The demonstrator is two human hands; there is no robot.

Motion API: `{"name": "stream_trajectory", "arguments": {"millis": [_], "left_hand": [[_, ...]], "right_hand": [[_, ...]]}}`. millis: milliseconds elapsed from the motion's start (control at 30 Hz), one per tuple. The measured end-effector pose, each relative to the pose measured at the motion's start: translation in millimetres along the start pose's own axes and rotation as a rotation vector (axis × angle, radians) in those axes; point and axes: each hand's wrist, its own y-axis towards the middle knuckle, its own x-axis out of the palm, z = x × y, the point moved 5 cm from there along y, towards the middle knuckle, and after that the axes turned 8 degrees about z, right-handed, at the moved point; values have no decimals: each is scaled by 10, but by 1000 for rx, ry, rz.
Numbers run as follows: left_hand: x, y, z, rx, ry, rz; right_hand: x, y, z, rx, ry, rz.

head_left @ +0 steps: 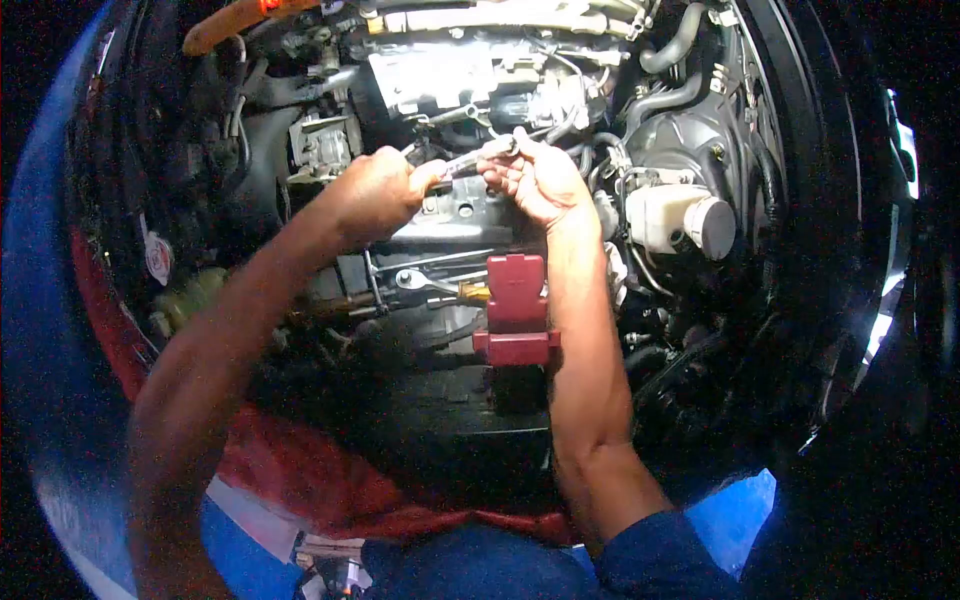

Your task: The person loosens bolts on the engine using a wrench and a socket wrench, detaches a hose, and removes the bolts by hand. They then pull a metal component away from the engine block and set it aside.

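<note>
A person leaned over an engine bay (440,75), both hands meeting at 12 o'clock from a red cover (516,305). The left hand (385,190) was clenched in a fist around one end of a silver wrench (472,160). The right hand (535,180), at the left hand's 3 o'clock, curled its fingers around the other end. A ratchet (425,281) lay loose at the cover's 9 o'clock, and a white reservoir (672,215) sat at the right hand's 4 o'clock.
</note>
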Motion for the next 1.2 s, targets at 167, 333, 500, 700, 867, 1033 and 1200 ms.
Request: {"name": "stream_trajectory", "arguments": {"millis": [167, 333, 500, 700, 867, 1033, 1200], "left_hand": [[-79, -19, 282, 3, 108, 5], [-82, 89, -23, 173, -130, -108], [165, 93, -552, 146, -499, -108], [499, 12, -737, 63, -377, 71], [572, 11, -731, 77, -314, 359], [601, 34, -874, 117, -474, 214], [745, -93, -819, 282, 157, 510]], "right_hand": [[-139, 65, -53, 28, 125, -144], [-101, 53, -74, -22, 15, -27], [-94, 98, -78, -8, -65, 18], [-99, 94, -19, -107, -192, 113], [-75, 81, 2, -46, -115, 111], [-44, 65, 3, -3, -52, 103], [-25, 72, 23, 3, -93, 135]]}}
